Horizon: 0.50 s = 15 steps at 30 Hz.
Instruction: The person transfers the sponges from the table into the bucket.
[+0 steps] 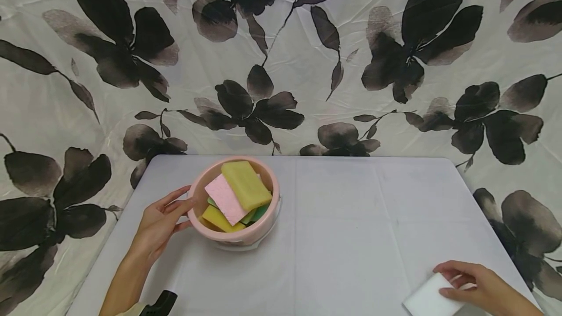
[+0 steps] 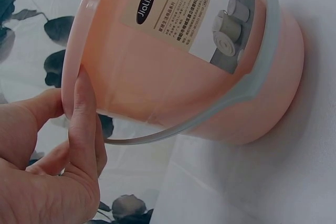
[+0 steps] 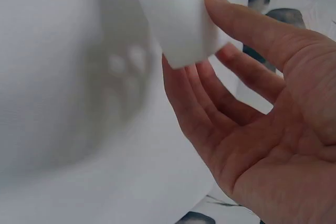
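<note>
A pink plastic bucket (image 1: 237,239) stands left of centre on the white table. In it lie a thick yellow sponge (image 1: 246,184), a pink sponge (image 1: 226,199), another yellow sponge (image 1: 221,219) and some green pieces (image 1: 261,212), partly covered. My left hand (image 1: 160,223) pinches the bucket's left rim between thumb and fingers, as the left wrist view shows beside the bucket wall (image 2: 157,93). At the table's front right, my right hand (image 1: 483,286) holds a white sponge (image 1: 432,299) by its edge. In the right wrist view, thumb and fingers grip its corner (image 3: 178,45).
The bucket's pale grey handle (image 2: 236,90) hangs down against its side, near a printed label (image 2: 178,9). A white cloth with dark flowers (image 1: 254,111) hangs behind the table (image 1: 351,228). A black device (image 1: 160,304) sits at the left wrist.
</note>
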Each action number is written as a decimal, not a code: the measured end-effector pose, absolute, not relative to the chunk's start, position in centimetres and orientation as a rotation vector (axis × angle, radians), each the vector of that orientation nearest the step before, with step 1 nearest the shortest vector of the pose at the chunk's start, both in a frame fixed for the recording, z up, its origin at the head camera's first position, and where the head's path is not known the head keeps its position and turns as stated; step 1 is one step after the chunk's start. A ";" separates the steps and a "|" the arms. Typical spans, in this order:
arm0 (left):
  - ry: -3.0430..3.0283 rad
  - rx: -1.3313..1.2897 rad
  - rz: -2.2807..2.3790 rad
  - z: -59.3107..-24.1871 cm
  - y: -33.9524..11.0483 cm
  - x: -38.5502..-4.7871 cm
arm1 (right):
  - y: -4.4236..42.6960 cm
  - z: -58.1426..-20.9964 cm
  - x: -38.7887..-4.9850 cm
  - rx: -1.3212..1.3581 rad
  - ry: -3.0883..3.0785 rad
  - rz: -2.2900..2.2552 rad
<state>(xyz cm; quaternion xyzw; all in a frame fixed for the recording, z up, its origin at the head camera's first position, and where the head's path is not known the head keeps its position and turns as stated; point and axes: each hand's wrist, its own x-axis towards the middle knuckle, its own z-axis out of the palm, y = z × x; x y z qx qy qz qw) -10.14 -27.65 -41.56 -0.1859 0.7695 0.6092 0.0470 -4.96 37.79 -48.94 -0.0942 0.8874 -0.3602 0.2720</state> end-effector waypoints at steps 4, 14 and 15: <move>2.344 -0.567 1.863 -41.4 -27.7 -10.1 | 37.7 -47.9 -5.6 -0.247 2.353 -0.999; 2.353 -0.583 1.842 -41.5 -27.7 -10.2 | 36.9 -45.5 -6.5 -0.440 2.506 -1.046; 2.354 -0.585 1.842 -41.5 -27.7 -10.1 | 36.8 -45.2 -6.7 -0.440 2.512 -1.059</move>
